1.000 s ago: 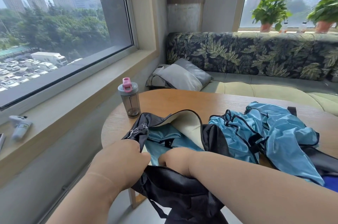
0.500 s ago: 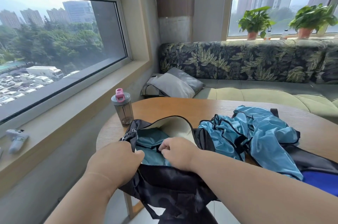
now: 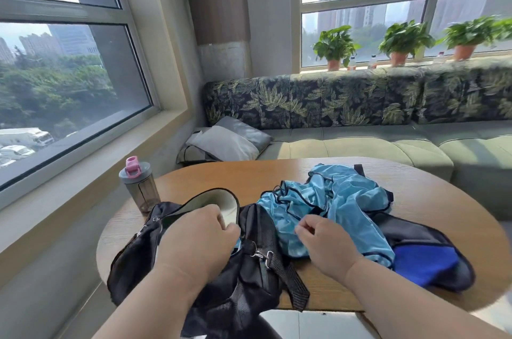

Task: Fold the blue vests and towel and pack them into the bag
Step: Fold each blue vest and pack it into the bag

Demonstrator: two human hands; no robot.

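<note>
A black bag lies open at the table's near left edge, its cream lining showing. My left hand is at the bag's mouth, fingers curled on its rim. A sliver of blue cloth shows inside, just under that hand. Crumpled light blue vests with black trim lie in a heap to the right of the bag. My right hand hovers over the heap's near edge, fingers loosely curled, holding nothing. A bright blue towel lies at the right, partly under the vests and on dark fabric.
A grey shaker bottle with a pink cap stands at the round wooden table's left edge, behind the bag. A leaf-patterned sofa with grey cushions runs behind the table. Potted plants line the window sill.
My right hand has come out of the bag and moved right to the vest heap. My left hand has shifted forward onto the bag's mouth. The view has tilted up.
</note>
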